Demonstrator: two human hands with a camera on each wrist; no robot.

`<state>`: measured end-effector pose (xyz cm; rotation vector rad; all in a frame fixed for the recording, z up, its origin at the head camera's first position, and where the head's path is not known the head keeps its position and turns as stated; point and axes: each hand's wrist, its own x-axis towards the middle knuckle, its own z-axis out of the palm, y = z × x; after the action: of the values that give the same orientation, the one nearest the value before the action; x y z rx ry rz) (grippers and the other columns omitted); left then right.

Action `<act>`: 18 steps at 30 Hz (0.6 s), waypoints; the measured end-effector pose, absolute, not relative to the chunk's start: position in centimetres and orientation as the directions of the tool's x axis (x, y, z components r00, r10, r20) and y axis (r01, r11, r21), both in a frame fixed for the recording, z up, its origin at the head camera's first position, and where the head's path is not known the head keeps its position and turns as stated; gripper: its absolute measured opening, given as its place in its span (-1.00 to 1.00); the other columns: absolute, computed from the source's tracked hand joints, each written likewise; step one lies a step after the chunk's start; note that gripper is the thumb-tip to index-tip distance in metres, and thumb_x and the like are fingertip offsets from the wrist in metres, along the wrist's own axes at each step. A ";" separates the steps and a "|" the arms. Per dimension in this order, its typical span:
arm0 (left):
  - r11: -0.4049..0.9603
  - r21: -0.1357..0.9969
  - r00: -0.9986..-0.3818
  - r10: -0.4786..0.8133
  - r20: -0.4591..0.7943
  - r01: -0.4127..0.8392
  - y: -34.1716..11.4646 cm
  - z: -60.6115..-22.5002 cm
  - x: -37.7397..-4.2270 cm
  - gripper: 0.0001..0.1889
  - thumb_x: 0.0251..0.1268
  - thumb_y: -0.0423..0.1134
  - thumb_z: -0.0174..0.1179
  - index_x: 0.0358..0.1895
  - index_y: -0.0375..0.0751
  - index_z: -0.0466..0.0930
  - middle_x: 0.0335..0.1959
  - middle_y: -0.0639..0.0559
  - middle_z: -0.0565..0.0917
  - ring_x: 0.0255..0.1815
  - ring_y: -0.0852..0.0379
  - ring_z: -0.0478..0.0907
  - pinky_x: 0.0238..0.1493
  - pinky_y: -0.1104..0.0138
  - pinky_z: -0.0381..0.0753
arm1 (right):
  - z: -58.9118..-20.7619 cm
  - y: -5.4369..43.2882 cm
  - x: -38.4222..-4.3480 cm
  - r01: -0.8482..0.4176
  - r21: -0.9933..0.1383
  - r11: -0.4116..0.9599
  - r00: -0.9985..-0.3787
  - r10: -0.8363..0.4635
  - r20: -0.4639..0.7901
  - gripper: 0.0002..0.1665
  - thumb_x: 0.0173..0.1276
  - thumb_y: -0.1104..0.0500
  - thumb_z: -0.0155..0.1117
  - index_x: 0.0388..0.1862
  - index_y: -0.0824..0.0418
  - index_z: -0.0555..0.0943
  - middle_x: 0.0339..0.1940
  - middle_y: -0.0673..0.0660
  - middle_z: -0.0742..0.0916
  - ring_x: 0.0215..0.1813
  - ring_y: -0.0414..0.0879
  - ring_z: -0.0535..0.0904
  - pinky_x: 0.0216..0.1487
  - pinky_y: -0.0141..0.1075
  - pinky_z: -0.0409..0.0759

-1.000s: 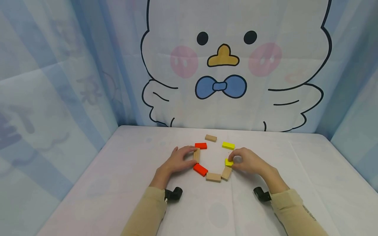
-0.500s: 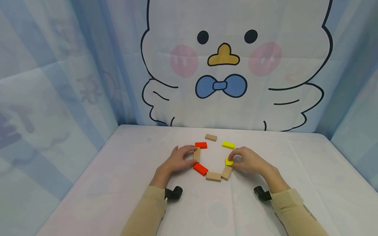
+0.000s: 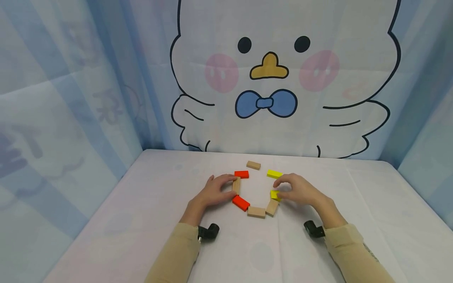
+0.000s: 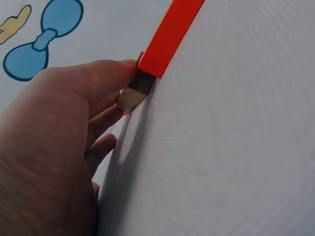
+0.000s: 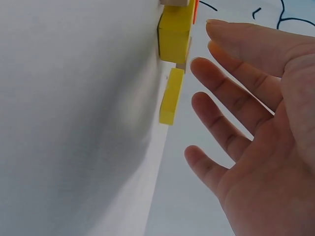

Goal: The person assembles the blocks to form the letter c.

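Observation:
My left hand [image 3: 214, 192] pinches a plain wooden block [image 3: 236, 186] lying lengthwise at the left of a ring of blocks. In the left wrist view, thumb and fingers touch this wooden block [image 4: 132, 98], and a red block [image 4: 171, 39] adjoins it. My right hand [image 3: 301, 190] hovers at the ring's right side, beside a yellow block [image 3: 274, 194]. The right wrist view shows its fingers spread and apart from the near yellow block [image 5: 175, 42]. Behind that lies a second yellow block [image 3: 274, 173].
A red block [image 3: 241, 203] and two plain blocks, one in front [image 3: 256, 212] and one at front right [image 3: 272, 208], continue the ring. Another red block [image 3: 242, 174] lies at its back left. Farther back is a single plain block [image 3: 253, 165]. A printed curtain [image 3: 265, 133] hangs behind the table.
My right hand has let go of the near yellow block and lifted slightly away, its fingers parting. The left hand keeps its hold on the wooden block.

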<state>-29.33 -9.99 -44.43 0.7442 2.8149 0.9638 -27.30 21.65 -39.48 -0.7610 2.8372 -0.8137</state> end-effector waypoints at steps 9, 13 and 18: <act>0.688 0.597 -0.883 0.463 0.074 0.411 -10.0 -44.3 -29.2 -0.40 0.36 0.01 0.23 0.44 -0.06 0.45 0.46 -0.06 0.40 0.52 -0.04 0.22 0.55 -0.11 -0.23 | -38.4 20.8 -28.8 -0.470 -0.520 0.713 -0.862 -0.497 0.098 -0.73 0.33 0.27 0.39 0.00 0.30 0.69 0.06 0.20 0.72 0.22 0.29 0.51 0.29 0.25 0.40; 0.699 0.590 -0.887 0.457 0.066 0.404 -9.9 -44.5 -29.3 -0.40 0.37 0.01 0.23 0.44 -0.03 0.44 0.47 -0.04 0.39 0.52 -0.03 0.21 0.55 -0.10 -0.24 | -38.0 20.1 -29.5 -0.469 -0.522 0.713 -0.863 -0.496 0.098 -0.70 0.35 0.26 0.38 0.04 0.31 0.68 0.06 0.21 0.71 0.21 0.27 0.51 0.29 0.24 0.40; 0.697 0.591 -0.887 0.456 0.071 0.406 -9.9 -44.5 -29.3 -0.40 0.36 0.01 0.23 0.44 -0.03 0.45 0.46 -0.04 0.40 0.52 -0.03 0.22 0.55 -0.11 -0.24 | -37.6 19.3 -30.4 -0.474 -0.521 0.710 -0.859 -0.503 0.096 -0.69 0.36 0.27 0.36 0.06 0.30 0.67 0.06 0.20 0.71 0.21 0.27 0.50 0.29 0.22 0.41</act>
<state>-29.34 -9.92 -44.51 0.7176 2.8184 0.9527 -30.39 19.25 -37.60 -0.8158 2.8559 -0.8478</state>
